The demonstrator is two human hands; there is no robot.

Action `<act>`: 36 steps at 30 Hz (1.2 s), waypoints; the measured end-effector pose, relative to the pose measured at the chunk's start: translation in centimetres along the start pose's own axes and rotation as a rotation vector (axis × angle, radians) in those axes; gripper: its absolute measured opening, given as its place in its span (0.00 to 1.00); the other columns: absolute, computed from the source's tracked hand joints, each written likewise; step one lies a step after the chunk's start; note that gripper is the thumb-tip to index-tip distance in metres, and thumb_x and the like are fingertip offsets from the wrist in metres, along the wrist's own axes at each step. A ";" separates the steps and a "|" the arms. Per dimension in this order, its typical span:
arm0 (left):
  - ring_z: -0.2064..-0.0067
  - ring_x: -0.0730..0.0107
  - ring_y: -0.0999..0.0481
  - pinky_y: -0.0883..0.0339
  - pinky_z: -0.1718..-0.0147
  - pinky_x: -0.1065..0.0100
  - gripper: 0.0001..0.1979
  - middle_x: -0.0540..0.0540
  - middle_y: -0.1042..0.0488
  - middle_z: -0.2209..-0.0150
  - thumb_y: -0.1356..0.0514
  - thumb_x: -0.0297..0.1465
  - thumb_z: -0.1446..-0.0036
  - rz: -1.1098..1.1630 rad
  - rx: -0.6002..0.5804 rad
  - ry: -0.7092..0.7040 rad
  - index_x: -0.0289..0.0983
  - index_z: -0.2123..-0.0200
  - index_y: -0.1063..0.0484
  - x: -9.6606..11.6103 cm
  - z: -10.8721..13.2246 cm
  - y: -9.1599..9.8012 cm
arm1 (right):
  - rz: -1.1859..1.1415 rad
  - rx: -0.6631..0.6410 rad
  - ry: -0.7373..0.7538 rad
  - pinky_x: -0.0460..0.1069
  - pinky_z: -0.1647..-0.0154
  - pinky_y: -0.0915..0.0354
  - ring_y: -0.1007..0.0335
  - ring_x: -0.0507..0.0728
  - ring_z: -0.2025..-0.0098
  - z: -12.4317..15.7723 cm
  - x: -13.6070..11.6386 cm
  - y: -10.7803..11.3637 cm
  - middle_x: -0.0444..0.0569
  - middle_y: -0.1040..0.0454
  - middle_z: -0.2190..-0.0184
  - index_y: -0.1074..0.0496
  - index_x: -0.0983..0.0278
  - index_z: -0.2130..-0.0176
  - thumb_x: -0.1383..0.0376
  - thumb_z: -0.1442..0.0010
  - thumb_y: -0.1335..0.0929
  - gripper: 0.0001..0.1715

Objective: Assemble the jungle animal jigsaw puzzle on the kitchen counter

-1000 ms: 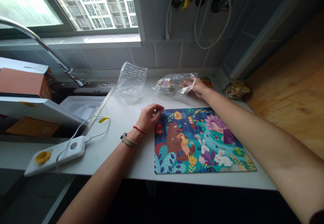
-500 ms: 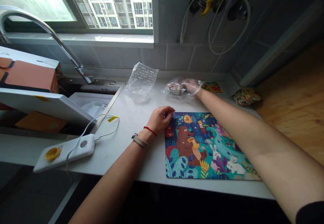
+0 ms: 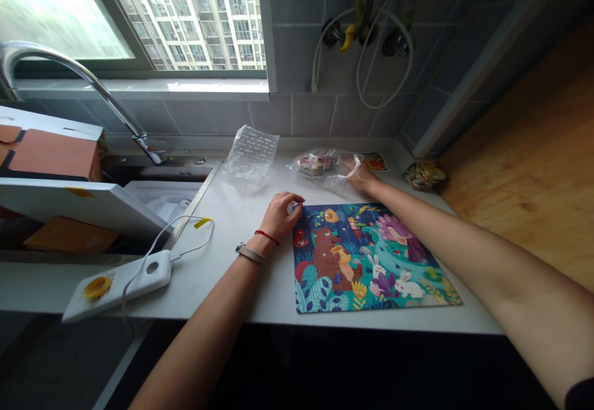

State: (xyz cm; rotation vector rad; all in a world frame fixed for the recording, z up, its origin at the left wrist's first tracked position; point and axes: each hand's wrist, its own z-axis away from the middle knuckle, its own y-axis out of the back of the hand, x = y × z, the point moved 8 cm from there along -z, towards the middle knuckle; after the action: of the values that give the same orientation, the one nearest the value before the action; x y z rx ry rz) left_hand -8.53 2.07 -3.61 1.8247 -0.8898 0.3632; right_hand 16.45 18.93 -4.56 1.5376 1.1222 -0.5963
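A jigsaw puzzle (image 3: 338, 274) of forest animals, with a bear and white rabbits, lies flat on the white counter. My left hand (image 3: 281, 213) rests at its upper left corner, fingers loosely bent and thumb apart, gripping nothing that I can see. Behind the puzzle, a clear plastic bag (image 3: 301, 178) holds a heap of loose puzzle pieces (image 3: 318, 162). My right hand (image 3: 361, 176) is at the mouth of this bag, its fingers behind the film and drawn together. Whatever they pinch is hidden.
A second clear bag (image 3: 253, 153) lies at the back. A picture card (image 3: 374, 161) and a patterned bundle (image 3: 424, 175) sit at the back right. To the left are a white power strip (image 3: 118, 286) with cable, a faucet (image 3: 111, 101) and boxes (image 3: 58, 153) over the sink.
My right hand has drawn back from deep inside the bag towards its mouth. My left hand stays by the puzzle's corner. The camera view has shifted a little.
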 end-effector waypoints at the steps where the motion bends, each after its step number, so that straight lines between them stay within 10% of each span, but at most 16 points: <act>1: 0.54 0.59 0.20 0.26 0.48 0.57 0.07 0.45 0.17 0.60 0.39 0.28 0.37 0.003 0.003 -0.001 0.40 0.61 0.20 -0.1 0.0 0.0 | 0.079 -0.025 0.010 0.59 0.32 0.39 0.25 0.65 0.42 1.1 0.0 0.9 0.55 0.16 0.55 0.21 0.61 0.66 0.64 0.40 0.29 0.05; 12: 0.62 0.64 0.18 0.26 0.63 0.67 0.09 0.44 0.15 0.61 0.41 0.31 0.39 0.079 0.033 0.055 0.39 0.62 0.19 -0.3 0.3 0.2 | 0.750 -0.509 -0.097 0.52 0.56 0.27 0.18 0.67 0.58 9.9 0.9 10.3 0.57 0.15 0.59 0.16 0.65 0.56 0.57 0.56 0.20 0.27; 19: 0.63 0.62 0.17 0.24 0.59 0.65 0.12 0.44 0.15 0.63 0.42 0.35 0.41 0.154 0.032 0.119 0.38 0.62 0.19 -0.9 0.2 0.2 | 0.881 -0.641 -0.221 0.49 0.58 0.31 0.19 0.65 0.56 11.3 0.9 10.0 0.50 0.16 0.60 0.20 0.60 0.44 0.55 0.60 0.17 0.43; 29: 0.65 0.62 0.16 0.24 0.60 0.65 0.14 0.44 0.15 0.68 0.42 0.37 0.45 0.253 0.036 0.146 0.38 0.63 0.19 -1.2 0.1 0.4 | 0.922 -0.629 -0.281 0.51 0.56 0.27 0.21 0.64 0.55 10.2 0.7 9.5 0.51 0.18 0.56 0.22 0.61 0.50 0.64 0.65 0.13 0.43; 36: 0.66 0.62 0.16 0.24 0.60 0.65 0.14 0.44 0.15 0.68 0.42 0.36 0.44 0.262 0.036 0.142 0.37 0.63 0.19 -1.1 0.1 0.4 | 0.827 -0.563 -0.227 0.61 0.47 0.25 0.25 0.61 0.47 9.8 1.0 10.1 0.54 0.27 0.42 0.29 0.64 0.41 0.58 0.28 0.31 0.21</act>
State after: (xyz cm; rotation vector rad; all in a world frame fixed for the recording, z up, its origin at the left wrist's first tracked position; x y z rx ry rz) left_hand -9.65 2.32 -4.08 1.6943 -1.0299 0.6695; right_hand 27.68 10.38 -3.49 1.2399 0.3531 0.1131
